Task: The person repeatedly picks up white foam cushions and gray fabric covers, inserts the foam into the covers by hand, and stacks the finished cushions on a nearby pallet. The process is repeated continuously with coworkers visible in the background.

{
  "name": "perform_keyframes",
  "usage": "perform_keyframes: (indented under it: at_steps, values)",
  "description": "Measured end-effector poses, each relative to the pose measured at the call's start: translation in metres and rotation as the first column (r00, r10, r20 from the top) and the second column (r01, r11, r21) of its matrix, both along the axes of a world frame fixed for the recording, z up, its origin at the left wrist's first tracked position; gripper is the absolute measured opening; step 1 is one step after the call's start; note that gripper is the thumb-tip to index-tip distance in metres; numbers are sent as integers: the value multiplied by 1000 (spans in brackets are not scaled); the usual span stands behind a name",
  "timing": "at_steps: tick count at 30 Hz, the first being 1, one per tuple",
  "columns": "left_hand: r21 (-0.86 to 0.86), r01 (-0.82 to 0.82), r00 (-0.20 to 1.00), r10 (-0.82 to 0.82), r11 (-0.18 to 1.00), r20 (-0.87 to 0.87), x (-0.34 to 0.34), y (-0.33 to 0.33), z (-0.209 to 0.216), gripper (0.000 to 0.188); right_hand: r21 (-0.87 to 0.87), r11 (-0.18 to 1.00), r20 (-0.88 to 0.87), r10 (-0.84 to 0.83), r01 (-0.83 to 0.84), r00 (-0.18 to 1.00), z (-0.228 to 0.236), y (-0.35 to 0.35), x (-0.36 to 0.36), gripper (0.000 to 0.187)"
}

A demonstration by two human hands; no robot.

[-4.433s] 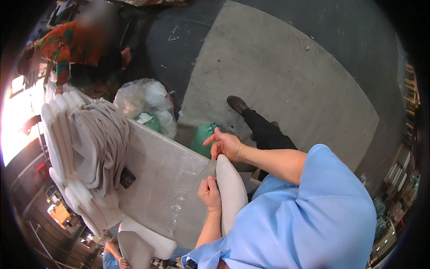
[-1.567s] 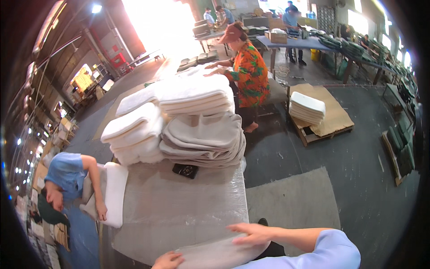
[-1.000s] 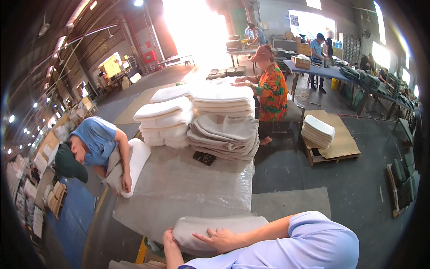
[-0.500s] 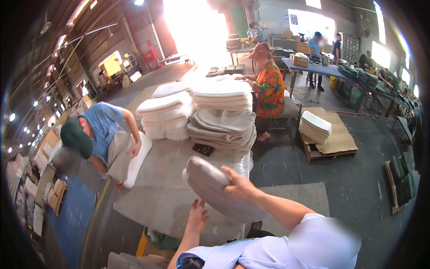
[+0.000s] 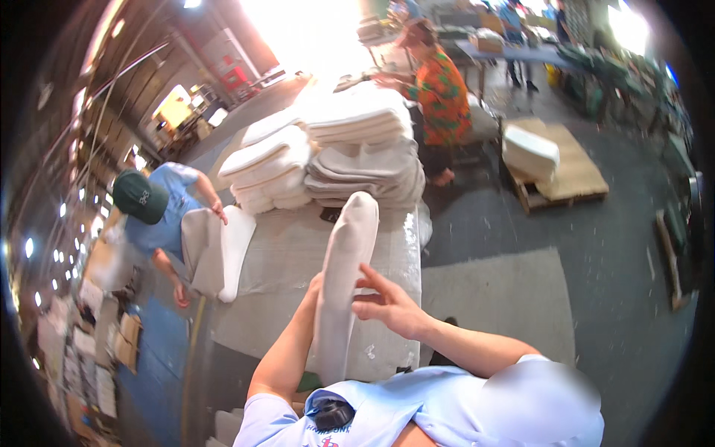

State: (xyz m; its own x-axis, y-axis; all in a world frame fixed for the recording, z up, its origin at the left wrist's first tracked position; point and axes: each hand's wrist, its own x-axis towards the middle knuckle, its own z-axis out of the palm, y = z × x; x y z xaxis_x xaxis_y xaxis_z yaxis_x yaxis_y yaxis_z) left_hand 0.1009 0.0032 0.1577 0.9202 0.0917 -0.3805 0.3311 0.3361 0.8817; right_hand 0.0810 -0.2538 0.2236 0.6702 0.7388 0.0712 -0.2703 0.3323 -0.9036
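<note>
A grey fabric-covered cushion stands on edge in front of me, above the near part of the plastic-covered table. My left hand is at its left side, mostly hidden behind it, and appears to hold it up. At the cushion's right side is my right hand, fingers apart, its tips at or touching the fabric. Beyond the cushion, grey folded covers lie in a pile beside stacks of white padding.
At the left, a co-worker in a dark cap handles a white cushion with grey fabric. Another person in an orange patterned shirt is across the table. White pads sit on a pallet at the right.
The cushion has turned from slanted to upright, edge toward me. My left hand has come up against it; my right hand has loosened from its grip. The view has shifted.
</note>
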Motion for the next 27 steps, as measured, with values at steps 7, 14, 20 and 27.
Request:
perform_keyframes:
  at_steps: [7, 14, 20, 27]
  values:
    - [141, 374, 863, -288, 916, -415, -71, -14, -53, 45, -123, 967, 16, 225, -221, 974, -60, -32, -26, 103]
    - [425, 677, 720, -424, 601, -549, -70, -20, -89, 46, -99, 959, -28, 263, -265, 964, -94, -78, -42, 97]
    - [684, 710, 649, -531, 166, -545, -47, -39, -116, 47, -141, 985, 78, 109, -98, 991, -122, -100, -40, 76]
    - [792, 609, 669, -565, 44, -483, -40, -68, -121, 50, -239, 963, -36, 116, -121, 993, -204, -96, -49, 46]
